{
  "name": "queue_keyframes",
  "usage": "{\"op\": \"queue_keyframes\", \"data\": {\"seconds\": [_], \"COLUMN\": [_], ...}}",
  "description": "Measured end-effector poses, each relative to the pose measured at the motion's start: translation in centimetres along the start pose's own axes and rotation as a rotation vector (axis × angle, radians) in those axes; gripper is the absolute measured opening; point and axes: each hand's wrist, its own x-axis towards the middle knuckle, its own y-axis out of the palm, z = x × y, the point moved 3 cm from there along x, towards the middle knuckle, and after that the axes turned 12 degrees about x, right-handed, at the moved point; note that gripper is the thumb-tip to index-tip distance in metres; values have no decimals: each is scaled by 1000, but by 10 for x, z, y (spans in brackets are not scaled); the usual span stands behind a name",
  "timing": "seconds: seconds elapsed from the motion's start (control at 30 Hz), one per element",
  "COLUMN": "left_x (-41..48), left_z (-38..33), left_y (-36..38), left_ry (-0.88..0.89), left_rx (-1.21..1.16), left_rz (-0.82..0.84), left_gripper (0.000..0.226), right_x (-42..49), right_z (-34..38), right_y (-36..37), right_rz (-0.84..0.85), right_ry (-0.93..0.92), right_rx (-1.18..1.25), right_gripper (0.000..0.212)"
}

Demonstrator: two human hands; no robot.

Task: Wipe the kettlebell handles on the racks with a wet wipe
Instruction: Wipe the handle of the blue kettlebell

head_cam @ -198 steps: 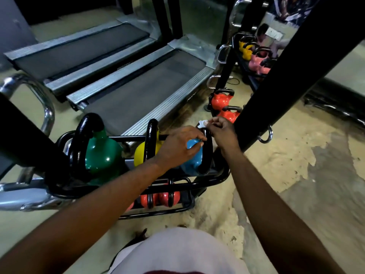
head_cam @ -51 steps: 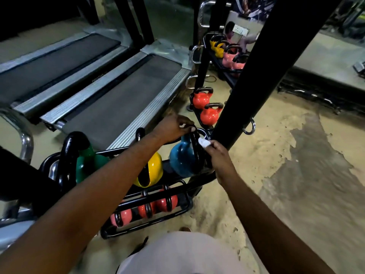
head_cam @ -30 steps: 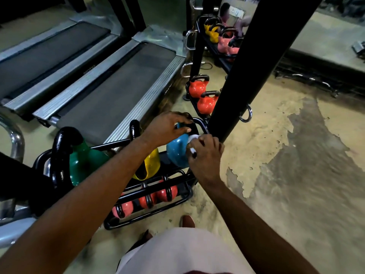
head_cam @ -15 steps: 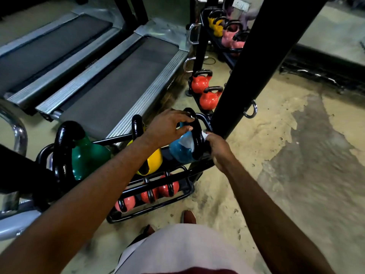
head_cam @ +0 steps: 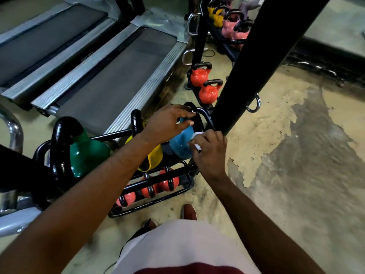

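Head view: the right grip [head_cam: 209, 153] is pinching the wet wipe [head_cam: 196, 135] and pressing it against the black handle [head_cam: 199, 121] of the blue kettlebell [head_cam: 180, 144], which is sitting on the rack [head_cam: 154, 181]'s top tier. The left grip [head_cam: 169, 123] is clasping the handle's top. The yellow kettlebell [head_cam: 156, 155] is probably waiting next.

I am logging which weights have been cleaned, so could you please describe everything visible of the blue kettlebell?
The blue kettlebell has a glossy blue rounded body and a thick black loop handle, painted metal by its look. It sits handle up at the right end of the rack's upper tier, beside the yellow kettlebell. The left hand curls over the top of its handle. The right hand presses a white wet wipe against the handle's near side, hiding that part.
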Motion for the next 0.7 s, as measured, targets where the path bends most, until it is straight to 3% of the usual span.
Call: {"op": "queue_keyframes", "data": {"seconds": [0.13,0.37,0.5,0.7], "left_x": [3,1,0,7], "left_z": [-11,-5,-3,-5], "left_y": [7,2,2,2], "left_ry": [16,-10,-6,-4], "left_rx": [12,7,-3,-42], "left_rz": [45,36,24,16], "left_gripper": [33,31,30,28], "right_x": [-33,-52,-53,-25], "right_z": [-19,-28,-44,-45], "right_y": [-3,-8,-8,-26], "right_rz": [-67,-82,82,273], "right_ry": [135,346,544,596], "right_rx": [15,469,643,979], "right_gripper": [18,25,20,24]}}
